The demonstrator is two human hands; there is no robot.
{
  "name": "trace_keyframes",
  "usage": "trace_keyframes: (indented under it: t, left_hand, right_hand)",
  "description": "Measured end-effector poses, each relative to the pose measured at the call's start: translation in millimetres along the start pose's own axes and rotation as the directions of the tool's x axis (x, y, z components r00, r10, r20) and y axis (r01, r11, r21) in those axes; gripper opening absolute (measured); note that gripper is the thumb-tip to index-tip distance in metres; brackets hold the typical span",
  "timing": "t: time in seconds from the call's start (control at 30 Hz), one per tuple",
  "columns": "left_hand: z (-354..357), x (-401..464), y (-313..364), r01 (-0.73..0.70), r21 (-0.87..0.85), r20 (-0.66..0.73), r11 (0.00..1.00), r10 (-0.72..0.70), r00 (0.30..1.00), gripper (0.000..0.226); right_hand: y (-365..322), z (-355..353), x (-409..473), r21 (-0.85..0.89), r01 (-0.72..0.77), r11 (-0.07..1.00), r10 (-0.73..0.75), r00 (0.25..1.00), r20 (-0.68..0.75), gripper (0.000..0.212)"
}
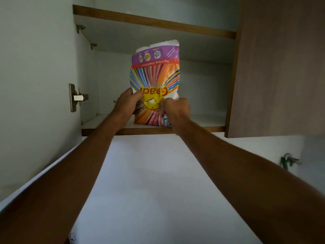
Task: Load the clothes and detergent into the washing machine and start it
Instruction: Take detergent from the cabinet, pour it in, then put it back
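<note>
Head view: left hand (127,101) and right hand (175,110) both grip the detergent bag (155,80), fingers curled into its lower half; bag stands upside down on the cupboard shelf (207,120); washing machine and clothes unseen; loading apparently outstanding.

Detergent bag (155,80) apparently upside down on cupboard shelf (202,123), hinge (75,97) leftward.
</note>
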State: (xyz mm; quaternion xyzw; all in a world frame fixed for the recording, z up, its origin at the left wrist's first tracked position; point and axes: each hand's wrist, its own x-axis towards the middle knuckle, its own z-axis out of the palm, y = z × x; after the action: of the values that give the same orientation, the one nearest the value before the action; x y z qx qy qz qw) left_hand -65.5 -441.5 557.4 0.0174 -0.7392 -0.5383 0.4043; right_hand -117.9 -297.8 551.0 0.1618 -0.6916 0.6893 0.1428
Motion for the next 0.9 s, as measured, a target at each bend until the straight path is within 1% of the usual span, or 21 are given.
trace_keyframes:
  t: [0.07,0.17,0.23,0.3,0.37,0.43,0.47,0.5,0.53,0.6,0.63,0.67,0.73,0.77,0.8,0.87,0.9]
  left_hand:
    - [15.9,-21.8,12.2,-0.043,-0.081,0.100,0.996,0.051,0.994,0.013]
    - [51.7,-61.2,31.0,-0.128,-0.218,0.199,0.967,0.173,0.965,0.013]
    - [80.0,-85.5,39.6,-0.150,-0.305,0.270,0.940,0.237,0.933,0.021]
    - [114.8,-112.0,48.9,-0.137,-0.390,0.355,0.910,0.286,0.890,0.040]
    - [153.1,-141.7,58.6,-0.077,-0.469,0.431,0.880,0.304,0.849,0.051]
    - [190.1,-168.5,64.2,0.001,-0.506,0.501,0.862,0.293,0.815,0.061]
    - [206.5,-180.7,65.9,0.036,-0.516,0.533,0.856,0.287,0.796,0.066]
    - [223.2,-194.5,67.8,0.069,-0.507,0.586,0.859,0.285,0.758,0.066]
    - [237.8,-209.9,70.8,0.106,-0.481,0.659,0.870,0.279,0.699,0.062]
    - [264.3,-238.1,71.5,0.139,-0.414,0.791,0.899,0.281,0.543,0.058]
    - [277.0,-253.9,73.6,0.141,-0.393,0.822,0.909,0.278,0.498,0.062]
    - [290.2,-272.5,75.0,0.148,-0.377,0.839,0.914,0.270,0.472,0.065]
    - [314.5,-309.0,75.0,0.208,-0.368,0.849,0.907,0.236,0.473,0.066]
    - [326.3,-329.4,74.1,0.250,-0.368,0.850,0.896,0.216,0.480,0.065]
    - [337.6,-348.2,72.5,0.292,-0.356,0.859,0.888,0.188,0.476,0.063]
    - [357.3,-392.0,68.3,0.402,-0.322,0.895,0.857,0.137,0.425,0.062]
    - [365.3,-410.7,64.8,0.456,-0.310,0.907,0.834,0.115,0.406,0.064]
  right_hand:
    - [0.5,-30.2,-6.8,0.038,0.005,0.999,-0.004,0.999,-0.033,0.016]
    - [-0.4,-88.5,-24.1,0.044,0.065,0.997,-0.061,0.993,-0.104,0.011]
    - [2.3,-129.0,-37.9,0.060,0.103,0.993,-0.095,0.986,-0.135,0.007]
    - [6.3,-174.3,-54.2,0.061,0.123,0.991,-0.111,0.980,-0.164,0.008]
    - [12.4,-218.5,-71.5,0.026,0.142,0.990,-0.133,0.967,-0.216,0.010]
    - [19.3,-258.8,-90.5,-0.037,0.121,0.992,-0.127,0.948,-0.293,0.007]
    - [23.0,-279.2,-99.2,-0.069,0.094,0.993,-0.111,0.938,-0.329,0.008]
    - [28.8,-302.1,-107.9,-0.100,0.064,0.993,-0.097,0.925,-0.366,0.013]
    - [34.9,-324.8,-117.7,-0.133,0.033,0.991,-0.084,0.915,-0.395,0.015]
    - [47.9,-366.8,-137.7,-0.183,-0.029,0.983,-0.055,0.899,-0.435,0.013]
    - [52.7,-387.1,-149.0,-0.207,-0.054,0.977,-0.048,0.889,-0.456,0.014]
    - [58.6,-407.5,-162.0,-0.225,-0.074,0.972,-0.044,0.878,-0.477,0.017]
    - [70.4,-442.5,-188.0,-0.259,-0.107,0.960,-0.043,0.857,-0.513,0.026]
    - [76.5,-459.6,-203.3,-0.273,-0.127,0.954,-0.037,0.850,-0.525,0.028]
    - [83.1,-475.8,-217.4,-0.287,-0.149,0.946,-0.027,0.847,-0.530,0.024]
    - [101.4,-508.7,-250.7,-0.303,-0.201,0.931,0.003,0.837,-0.547,0.011]
    - [110.7,-521.4,-266.0,-0.300,-0.228,0.926,0.025,0.832,-0.555,0.008]
